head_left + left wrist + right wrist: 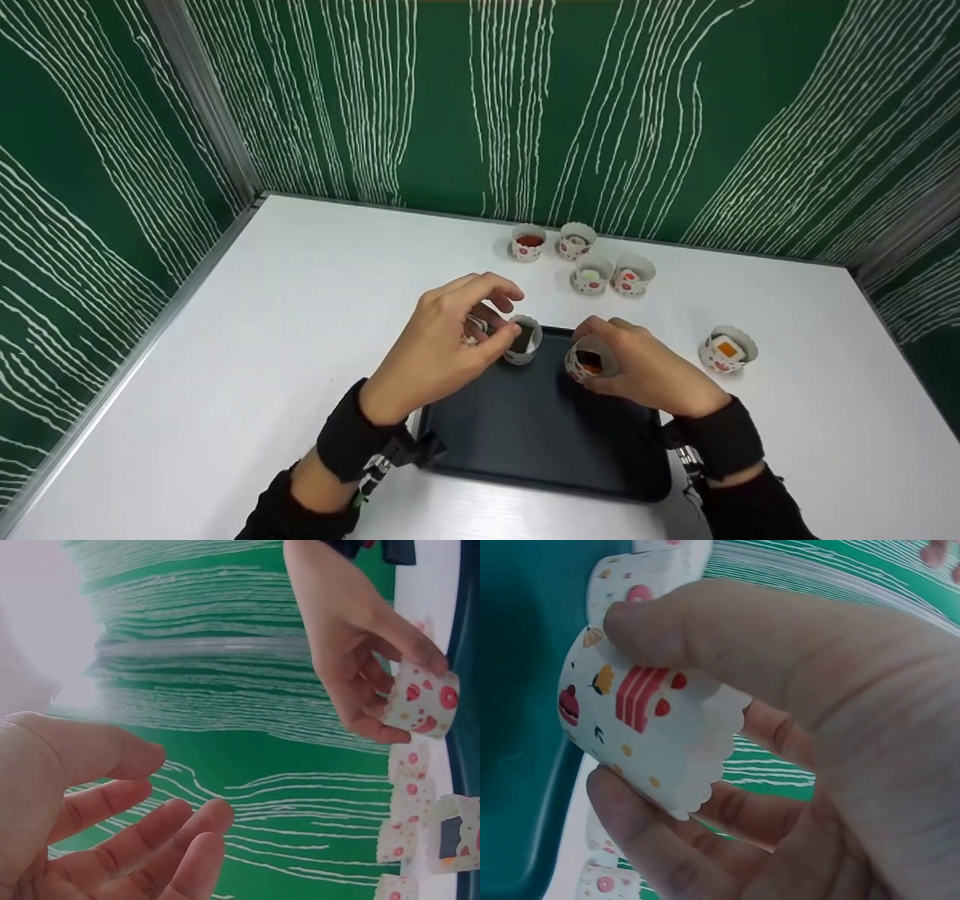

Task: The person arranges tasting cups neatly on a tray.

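My right hand [649, 364] grips a small paper baking cup [600, 731] printed with cake pictures, over the right part of a dark tray [540, 427]. Inside that cup, dark and orange contents show in the head view. Above the tray's far left corner is my left hand [442, 341], its fingers loosely bent with nothing between them. Close by its thumb, another paper cup [531, 351] holding a dark piece stands at the tray's far edge. Behind the left fingers a further cup [472, 330] is mostly hidden.
Beyond the tray, several filled paper cups [527, 251] stand grouped on the white table [337, 300]. One more cup [712, 358], with a white and orange piece, is to the right. Green walls [442, 90] with white wavy lines enclose the table's back and sides.
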Tool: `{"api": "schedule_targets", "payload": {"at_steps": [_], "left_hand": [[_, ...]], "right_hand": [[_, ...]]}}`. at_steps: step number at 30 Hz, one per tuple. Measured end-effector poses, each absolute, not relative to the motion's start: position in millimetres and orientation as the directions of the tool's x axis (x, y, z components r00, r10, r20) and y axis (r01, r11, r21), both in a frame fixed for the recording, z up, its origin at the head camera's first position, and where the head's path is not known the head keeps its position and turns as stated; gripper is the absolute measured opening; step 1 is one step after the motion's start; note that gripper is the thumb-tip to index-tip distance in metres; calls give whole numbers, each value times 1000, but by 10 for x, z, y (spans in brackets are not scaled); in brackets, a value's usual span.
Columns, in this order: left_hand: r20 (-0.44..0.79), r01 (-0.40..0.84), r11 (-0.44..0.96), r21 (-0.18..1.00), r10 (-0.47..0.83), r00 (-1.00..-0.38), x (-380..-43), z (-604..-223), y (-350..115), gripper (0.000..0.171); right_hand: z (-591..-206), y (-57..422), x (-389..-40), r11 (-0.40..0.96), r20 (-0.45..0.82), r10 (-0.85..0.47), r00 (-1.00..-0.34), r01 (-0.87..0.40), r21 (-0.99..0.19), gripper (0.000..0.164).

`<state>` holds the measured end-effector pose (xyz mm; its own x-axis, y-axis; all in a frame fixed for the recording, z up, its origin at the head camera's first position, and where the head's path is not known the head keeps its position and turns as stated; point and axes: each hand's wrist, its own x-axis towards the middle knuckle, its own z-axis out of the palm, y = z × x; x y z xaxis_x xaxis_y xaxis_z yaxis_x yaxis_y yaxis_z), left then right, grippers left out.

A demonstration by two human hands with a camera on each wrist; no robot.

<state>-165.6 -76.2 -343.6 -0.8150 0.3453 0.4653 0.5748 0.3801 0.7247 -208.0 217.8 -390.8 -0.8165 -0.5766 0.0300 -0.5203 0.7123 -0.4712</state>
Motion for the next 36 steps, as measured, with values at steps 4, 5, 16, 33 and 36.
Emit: {"api": "schedule_targets", "payload": {"at_steps": [4, 5, 16, 33, 36], "left_hand": [[456, 571, 379, 728, 354, -816, -1658, -3439, -756, 24], [454, 571, 382, 727, 356, -817, -1658, -3440, -756, 24], [443, 566, 386, 728, 366, -819, -1665, -3444, -754, 25], [437, 571, 394, 720, 381, -815, -1674, -3457, -745, 26], [436, 570, 395, 720, 382, -815, -1673, -3457, -747, 26]], "right_hand": [[-3958, 2144, -2139, 711, 25, -594, -804, -539, -451, 42], [-3972, 2137, -2153, 709, 28, -601, -799, -549, -443, 40], [-4072, 2076, -2264, 693, 54, -644, -763, -612, -380, 25], [-4135, 2007, -2402, 686, 61, -665, -745, -641, -344, 12], [-4145, 2000, -2423, 681, 66, -666, -743, -641, -352, 11]]}}
